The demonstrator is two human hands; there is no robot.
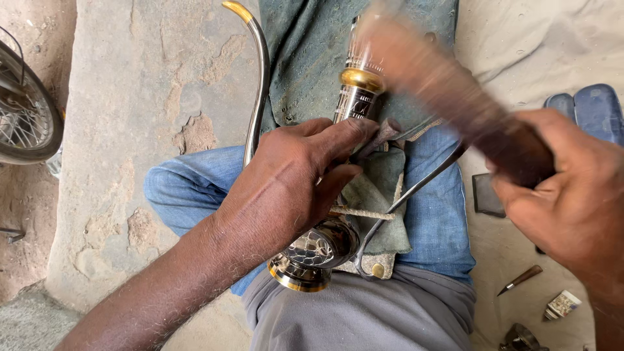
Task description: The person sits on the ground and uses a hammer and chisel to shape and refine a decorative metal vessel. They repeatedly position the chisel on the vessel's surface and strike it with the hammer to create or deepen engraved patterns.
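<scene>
Right hand [572,195] is closing around a wooden mallet [448,84], blurred mid-swing above the ewer's neck. Left hand [292,182] is gripping the metal ewer [325,240] and pinching a small punch [380,133] against it. Judgement: punch wants holding square, blows light, vessel braced on the cloth-padded lap [429,214]. Ewer is lying across the thighs: polished, hammered silver body, brass bands, long curved spout [260,71].

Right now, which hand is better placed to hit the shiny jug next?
The right hand, probably. It grips the blurred wooden mallet raised above the metal jug's neck. The left hand is busy pressing the jug down on the person's lap.
</scene>
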